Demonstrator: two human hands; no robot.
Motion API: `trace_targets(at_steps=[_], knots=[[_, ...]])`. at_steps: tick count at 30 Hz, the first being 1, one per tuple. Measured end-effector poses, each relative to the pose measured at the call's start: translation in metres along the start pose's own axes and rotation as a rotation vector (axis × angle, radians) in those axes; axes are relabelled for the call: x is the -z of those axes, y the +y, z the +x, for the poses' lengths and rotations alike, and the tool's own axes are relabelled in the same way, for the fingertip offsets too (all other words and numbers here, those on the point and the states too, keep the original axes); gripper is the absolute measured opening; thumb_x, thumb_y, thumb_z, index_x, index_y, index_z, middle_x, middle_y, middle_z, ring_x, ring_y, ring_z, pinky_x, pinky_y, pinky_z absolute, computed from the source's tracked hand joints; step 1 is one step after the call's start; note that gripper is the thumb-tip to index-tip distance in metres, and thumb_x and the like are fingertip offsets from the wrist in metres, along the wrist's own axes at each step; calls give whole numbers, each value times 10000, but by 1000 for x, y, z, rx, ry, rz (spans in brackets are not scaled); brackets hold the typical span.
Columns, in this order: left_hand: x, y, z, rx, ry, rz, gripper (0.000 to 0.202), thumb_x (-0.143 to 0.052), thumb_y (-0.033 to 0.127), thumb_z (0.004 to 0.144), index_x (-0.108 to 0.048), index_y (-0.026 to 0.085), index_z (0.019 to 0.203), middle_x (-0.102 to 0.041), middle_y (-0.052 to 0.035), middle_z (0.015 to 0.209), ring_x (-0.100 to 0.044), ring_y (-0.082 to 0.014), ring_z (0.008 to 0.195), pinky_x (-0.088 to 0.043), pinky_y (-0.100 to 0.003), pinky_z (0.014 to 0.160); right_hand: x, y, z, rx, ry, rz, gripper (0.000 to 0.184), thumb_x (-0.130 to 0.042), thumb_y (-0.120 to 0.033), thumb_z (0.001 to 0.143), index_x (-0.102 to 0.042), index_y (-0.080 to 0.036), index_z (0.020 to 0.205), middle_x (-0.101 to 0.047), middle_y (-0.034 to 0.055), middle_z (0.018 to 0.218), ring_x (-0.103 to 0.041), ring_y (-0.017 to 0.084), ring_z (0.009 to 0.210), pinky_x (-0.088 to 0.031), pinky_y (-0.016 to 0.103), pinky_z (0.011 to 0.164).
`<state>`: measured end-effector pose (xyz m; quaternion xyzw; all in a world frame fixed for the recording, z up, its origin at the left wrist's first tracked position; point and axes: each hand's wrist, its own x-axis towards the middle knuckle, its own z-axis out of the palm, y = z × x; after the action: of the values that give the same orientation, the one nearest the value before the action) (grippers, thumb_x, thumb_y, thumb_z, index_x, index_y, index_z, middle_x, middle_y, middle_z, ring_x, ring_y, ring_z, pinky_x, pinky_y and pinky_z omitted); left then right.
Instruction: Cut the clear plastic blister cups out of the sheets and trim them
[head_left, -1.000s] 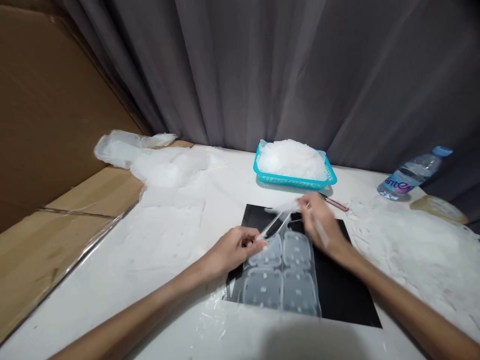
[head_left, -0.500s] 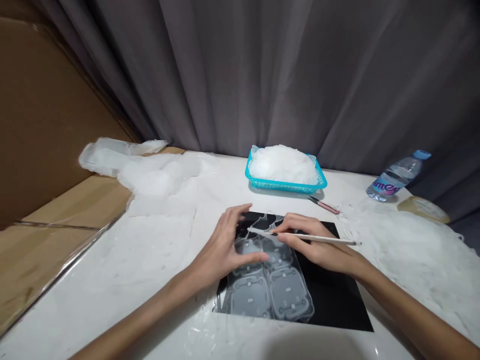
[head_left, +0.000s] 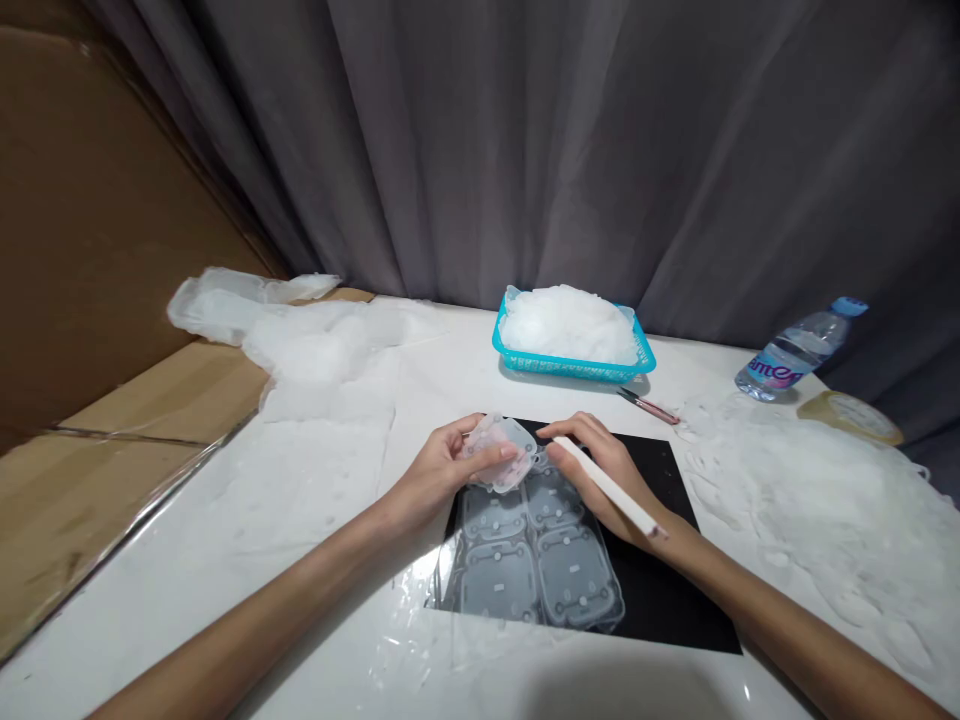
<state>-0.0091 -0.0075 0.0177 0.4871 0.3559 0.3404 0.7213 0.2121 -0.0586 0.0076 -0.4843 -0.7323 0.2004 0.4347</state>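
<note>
In my left hand is a clear, rounded-square plastic piece, gripped between thumb and fingers and raised over the black mat. My right hand is closed round a white pen-shaped tool, whose rear end points toward me; its working tip is hidden by the fingers. The right fingertips are close to the held piece's right edge; whether they touch it I cannot tell. Below both hands, several similar clear plastic pieces lie in rows on the mat.
Behind the mat stands a turquoise basket heaped with white translucent material. Beside it lies a pink pen-like tool. A water bottle and a tape roll are at the right. Cloudy sheets and cardboard occupy the left.
My left hand has taken hold of a clear plastic piece and lifted it off the mat. The white tool in my right hand has turned, its rear end swinging down toward me.
</note>
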Motion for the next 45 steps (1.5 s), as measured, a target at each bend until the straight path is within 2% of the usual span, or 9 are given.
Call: trace_targets(at_steps=[7,13,17,22,25,27,33,38,45], knots=[[-3,-2,-3,-2,53,94,406,-936,313,720,-729,172,1039,-697,-17,824,-641,-132,691,-505,-217,615,-8,3,-5,170,-108,-94,36,-595,-235,1031,-628,-220,1032,-656,42,958,-591,204,919,-457,374,876],[-3,-4,-4,29,-12,149,301,-872,380,807,-727,117,816,-662,-26,697,-595,-111,620,-482,-206,566,-7,0,-7,134,-127,-67,71,-561,-216,1029,-582,-217,961,-629,42,937,-549,210,914,-436,387,867],[-6,-2,-6,15,-33,161,304,-825,416,852,-703,139,861,-649,-15,708,-620,-132,633,-558,-220,540,-12,2,-9,98,-116,-32,75,-552,-220,1024,-551,-224,949,-610,40,939,-547,215,931,-443,399,885],[-11,-1,-7,15,-28,176,323,-778,467,883,-669,175,967,-700,-37,749,-708,-200,665,-603,-255,475,-10,3,-9,96,33,-118,121,-501,-251,1048,-620,-237,1025,-635,93,1129,-550,268,1119,-453,491,1006],[-14,-1,-8,-6,28,162,299,-781,450,888,-656,181,924,-684,-22,738,-672,-162,644,-577,-213,474,-2,1,-11,129,176,-253,223,-463,-228,1055,-684,-253,1053,-545,116,1390,-479,325,1297,-406,581,1094],[-15,-1,-9,-23,72,165,293,-792,438,884,-653,180,893,-659,-7,736,-624,-129,636,-537,-173,466,0,-2,-14,149,190,-224,277,-410,-180,1066,-675,-253,1099,-545,121,1366,-528,300,1259,-449,541,1073],[-16,-2,-12,-74,78,152,292,-767,436,912,-623,182,911,-625,22,744,-526,-83,583,-474,-160,465,-16,-16,-27,81,-64,21,52,-534,-213,1052,-585,-222,1054,-599,56,1010,-591,213,975,-502,374,880],[-7,1,-12,-82,-49,186,363,-882,323,807,-611,183,1003,-671,20,815,-589,-86,644,-515,-188,594,-22,-21,-23,-46,-76,139,86,-586,-209,1033,-576,-230,950,-602,10,925,-563,184,894,-447,334,835],[7,6,-4,-24,-205,280,357,-882,319,787,-593,162,927,-680,-5,811,-670,-150,701,-586,-286,673,-11,-14,-17,81,-201,-53,95,-571,-198,1023,-551,-226,934,-623,9,907,-531,193,855,-400,353,821]])
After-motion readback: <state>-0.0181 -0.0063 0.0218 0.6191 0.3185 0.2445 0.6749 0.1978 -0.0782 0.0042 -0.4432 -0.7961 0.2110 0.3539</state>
